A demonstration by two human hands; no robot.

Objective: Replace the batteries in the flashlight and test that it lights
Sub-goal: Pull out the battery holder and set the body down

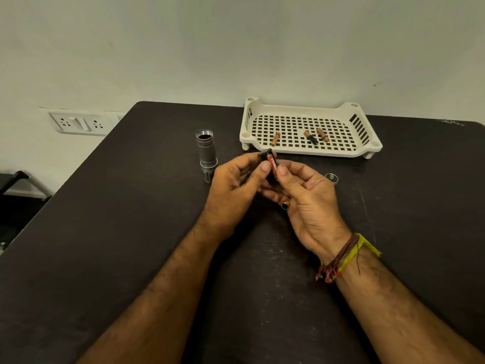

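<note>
Both hands meet over the middle of the dark table (131, 258). My left hand (233, 190) and my right hand (304, 200) together pinch a black battery holder (270, 162) with a red-labelled battery in it, thumbs on its near side. The grey flashlight body (206, 151) stands upright on its head just left of my left hand, its threaded end open at the top. The small round tail cap (331, 177) lies on the table to the right of my right hand.
A cream perforated tray (288, 149) stands at the back right against the wall, with three copper-coloured batteries (311, 137) lying in it. Wall sockets (78, 123) sit at the left beyond the table edge.
</note>
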